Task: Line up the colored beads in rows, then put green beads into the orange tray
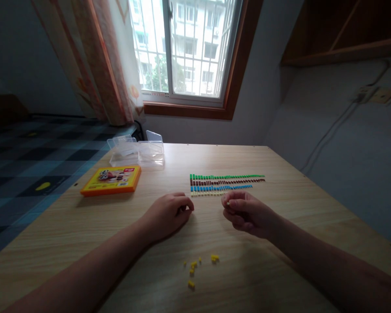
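My left hand (169, 215) rests on the wooden table (280, 261) with its fingers curled into a loose fist; what is inside, if anything, is hidden. My right hand (244, 211) hovers just above the table and pinches a tiny yellow piece (228, 203) between thumb and fingertips. Just beyond both hands lie neat rows of small beads: a green row (226, 176), a brown row (226, 181), a blue row (220, 188) and a short yellow row (205, 194). Several loose yellow beads (195, 264) lie scattered near my forearms.
An orange-yellow flat box (111, 179) lies at the left of the table. Behind it stand clear plastic containers (137, 152) with open lids. A bed with a checked cover (29, 161) adjoins the table's left edge. A window and a wall are beyond.
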Available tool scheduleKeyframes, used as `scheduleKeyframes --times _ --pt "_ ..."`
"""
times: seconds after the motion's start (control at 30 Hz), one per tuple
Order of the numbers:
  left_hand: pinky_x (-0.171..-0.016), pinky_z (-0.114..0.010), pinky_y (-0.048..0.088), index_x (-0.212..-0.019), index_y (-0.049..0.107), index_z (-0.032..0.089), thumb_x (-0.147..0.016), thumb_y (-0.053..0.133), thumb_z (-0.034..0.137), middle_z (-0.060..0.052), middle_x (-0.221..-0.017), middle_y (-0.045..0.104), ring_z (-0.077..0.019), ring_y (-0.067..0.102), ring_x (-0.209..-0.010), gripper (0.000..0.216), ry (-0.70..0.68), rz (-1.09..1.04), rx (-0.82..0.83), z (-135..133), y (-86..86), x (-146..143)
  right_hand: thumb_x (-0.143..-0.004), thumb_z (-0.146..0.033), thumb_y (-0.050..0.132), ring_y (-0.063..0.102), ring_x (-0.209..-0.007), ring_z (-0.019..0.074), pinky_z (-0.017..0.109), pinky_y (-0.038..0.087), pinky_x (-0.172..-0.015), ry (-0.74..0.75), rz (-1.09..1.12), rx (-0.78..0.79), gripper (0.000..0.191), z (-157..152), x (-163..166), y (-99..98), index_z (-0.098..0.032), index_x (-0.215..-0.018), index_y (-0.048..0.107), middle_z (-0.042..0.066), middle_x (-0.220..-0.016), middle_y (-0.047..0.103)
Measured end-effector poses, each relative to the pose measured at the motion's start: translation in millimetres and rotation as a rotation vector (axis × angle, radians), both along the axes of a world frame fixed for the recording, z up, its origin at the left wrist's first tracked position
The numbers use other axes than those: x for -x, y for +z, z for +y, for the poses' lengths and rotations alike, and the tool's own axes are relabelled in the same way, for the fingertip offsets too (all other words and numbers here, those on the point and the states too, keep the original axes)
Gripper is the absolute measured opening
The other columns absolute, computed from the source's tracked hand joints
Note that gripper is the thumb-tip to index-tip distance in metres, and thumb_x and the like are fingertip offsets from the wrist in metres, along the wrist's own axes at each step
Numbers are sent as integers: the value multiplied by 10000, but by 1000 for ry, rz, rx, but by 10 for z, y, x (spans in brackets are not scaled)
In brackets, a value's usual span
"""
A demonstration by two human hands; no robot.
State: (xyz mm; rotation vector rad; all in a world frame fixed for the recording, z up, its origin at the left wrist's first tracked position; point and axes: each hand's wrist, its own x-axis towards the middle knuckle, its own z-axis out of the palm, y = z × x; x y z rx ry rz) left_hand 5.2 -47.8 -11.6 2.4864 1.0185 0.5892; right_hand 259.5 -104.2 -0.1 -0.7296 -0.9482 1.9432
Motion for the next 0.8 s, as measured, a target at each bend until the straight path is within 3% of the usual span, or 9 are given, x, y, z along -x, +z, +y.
scheduleKeyframes --times 0.2,0.47,0.8 --pt "-650 -238 409 -828 727 204 -793 587 107 -4 -796 656 -128 565 -697 174 -6 -7 -3 7 -29 5 -760 -281 846 360 -431 44 89 252 -309 60 16 -41 190 -6 -18 -20 -194 -848 701 -77 -516 446" --pt "-645 -236 410 -826 727 203 -795 588 114 -3 -793 657 -125 563 -688 168 -4 -3 -4 3 -22 13 -781 -250 824 310 -486 28 60 274 -329 88 162 -49 151 -22 -3 -8 -185 -829 697 -52 -676 491" --pt "-649 -242 415 -819 726 200 -801 581 127 -12 -792 665 -135 573 -698 163 -12 7 -12 -12 16 -8 -812 -288 785 229 -504 46 60 245 -338 54 266 -54 211 -36 -9 20 -181 -802 604 -61 -700 405"
